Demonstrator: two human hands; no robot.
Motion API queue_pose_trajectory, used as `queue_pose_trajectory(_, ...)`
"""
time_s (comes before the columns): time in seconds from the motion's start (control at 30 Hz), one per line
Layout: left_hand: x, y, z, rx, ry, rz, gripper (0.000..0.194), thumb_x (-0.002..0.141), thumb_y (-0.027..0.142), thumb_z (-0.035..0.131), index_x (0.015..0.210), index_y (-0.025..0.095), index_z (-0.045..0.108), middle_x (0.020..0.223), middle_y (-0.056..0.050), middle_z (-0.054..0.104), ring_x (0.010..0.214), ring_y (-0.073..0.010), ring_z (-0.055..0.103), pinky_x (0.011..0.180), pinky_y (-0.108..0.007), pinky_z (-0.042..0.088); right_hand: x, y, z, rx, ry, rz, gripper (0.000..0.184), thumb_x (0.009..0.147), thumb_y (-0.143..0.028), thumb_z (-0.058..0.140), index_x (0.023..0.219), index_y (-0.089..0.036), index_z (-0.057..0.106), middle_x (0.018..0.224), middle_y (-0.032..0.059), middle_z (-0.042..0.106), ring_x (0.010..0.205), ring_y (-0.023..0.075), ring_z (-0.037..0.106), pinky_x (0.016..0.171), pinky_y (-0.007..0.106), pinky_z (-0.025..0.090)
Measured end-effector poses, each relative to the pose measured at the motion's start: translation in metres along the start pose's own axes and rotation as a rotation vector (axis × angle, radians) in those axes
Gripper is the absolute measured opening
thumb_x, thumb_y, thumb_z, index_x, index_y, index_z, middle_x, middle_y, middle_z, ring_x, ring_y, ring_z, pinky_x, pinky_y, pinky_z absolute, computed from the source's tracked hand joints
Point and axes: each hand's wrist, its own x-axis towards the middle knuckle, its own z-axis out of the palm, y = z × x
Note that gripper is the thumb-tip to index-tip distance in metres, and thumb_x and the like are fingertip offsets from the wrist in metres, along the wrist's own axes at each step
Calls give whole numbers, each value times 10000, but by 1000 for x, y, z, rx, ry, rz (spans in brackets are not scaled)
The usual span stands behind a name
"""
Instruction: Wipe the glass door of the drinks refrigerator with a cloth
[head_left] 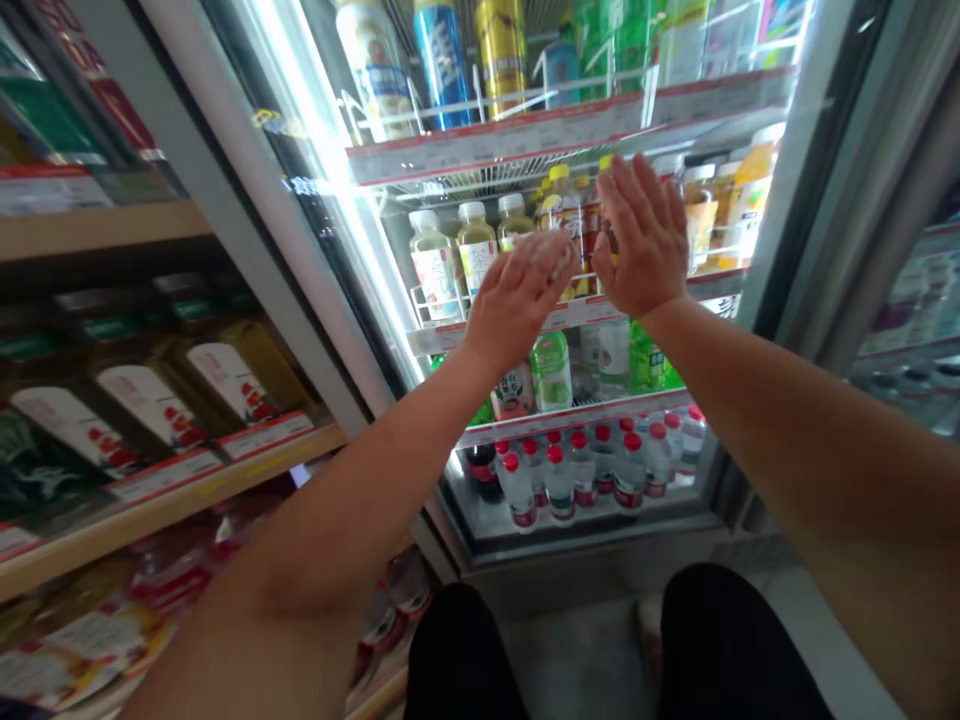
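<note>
Both my arms reach forward before a lit drinks fridge (570,540) with a glass front. My left hand (521,290) has its fingers stretched out and holds nothing; it is in front of the middle shelf, overlapping the pale-capped bottles (476,240). To its right, my right hand (643,235) is raised with palm forward and fingers extended, also holding nothing. It partly hides yellow-capped bottles (562,205) and is near an orange juice bottle (754,195). Whether either hand touches the glass, I cannot tell.
Cans, including a blue can (444,65), line the top shelf. Red-capped water bottles (559,485) stand at the bottom. On the left, a wooden shelf (172,470) carries dark green-necked bottles (142,390). My knees (465,655) are below, close to the fridge base.
</note>
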Motion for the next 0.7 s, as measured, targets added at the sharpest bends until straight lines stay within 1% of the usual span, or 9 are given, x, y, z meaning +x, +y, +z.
queue_pose_trajectory(0.07,-9,14,1,7,-136,183,524,1107,108,309,1591,221,475,1649,-68,427,1555,-265,353,1279,-491,354,0,-1,-1,-40,-24,-19,631,1019,-385,348,1646,-315,344,1679,-91,303,1609,236,234,1355,531,186)
queue_pose_trajectory(0.13,-8,14,-1,13,-194,292,498,1115,109,310,1567,193,499,1631,-62,456,1539,-253,385,1272,-455,372,0,-1,-2,-63,-37,-39,633,1017,-358,360,1635,-221,371,1692,-16,295,1609,250,233,1338,571,211)
queue_pose_trajectory(0.2,4,1,-6,21,-155,220,507,1116,118,303,1582,206,482,1642,-63,439,1549,-259,366,1283,-466,347,-1,-1,-3,-45,-29,-37,615,1035,-365,361,1636,-233,364,1690,-2,300,1610,249,233,1332,577,214)
queue_pose_trajectory(0.3,25,-20,-11,0,-11,-17,559,1092,118,334,1615,284,440,1684,-50,366,1578,-288,297,1298,-536,282,-1,-1,-3,-24,-4,-57,613,1048,-378,363,1653,-287,318,1692,-27,289,1607,248,241,1335,568,207)
queue_pose_trajectory(0.37,27,-20,-8,-17,55,-86,586,1075,111,361,1624,307,424,1692,-48,348,1583,-306,279,1296,-572,264,-1,0,-2,-29,8,-70,618,1048,-384,347,1661,-319,301,1694,-65,271,1602,255,256,1338,544,216)
queue_pose_trajectory(0.43,17,-8,-2,-5,58,-39,575,1074,96,358,1613,275,444,1670,-67,389,1572,-302,309,1286,-557,297,-1,2,0,-31,13,-62,614,1048,-401,333,1660,-353,297,1691,-102,260,1597,261,268,1337,538,228)
queue_pose_trajectory(0.57,-2,8,4,11,-71,206,532,1089,83,354,1585,231,477,1622,-77,467,1536,-264,388,1269,-491,365,-1,2,3,-37,20,-45,623,1039,-389,344,1659,-373,289,1686,-103,268,1601,242,257,1338,551,219)
queue_pose_trajectory(0.63,3,-3,1,0,-78,188,562,1092,100,353,1621,279,420,1643,-61,437,1543,-272,376,1270,-526,354,-1,1,1,-49,8,-43,620,1041,-391,345,1658,-362,295,1688,-91,277,1604,233,248,1340,539,216)
queue_pose_trajectory(0.7,14,-21,-4,-2,15,72,609,1092,125,342,1659,349,335,1670,-41,393,1559,-283,342,1275,-554,329,-1,0,-2,-63,-11,-42,617,1043,-404,334,1656,-330,310,1689,-69,293,1607,237,241,1337,550,223)
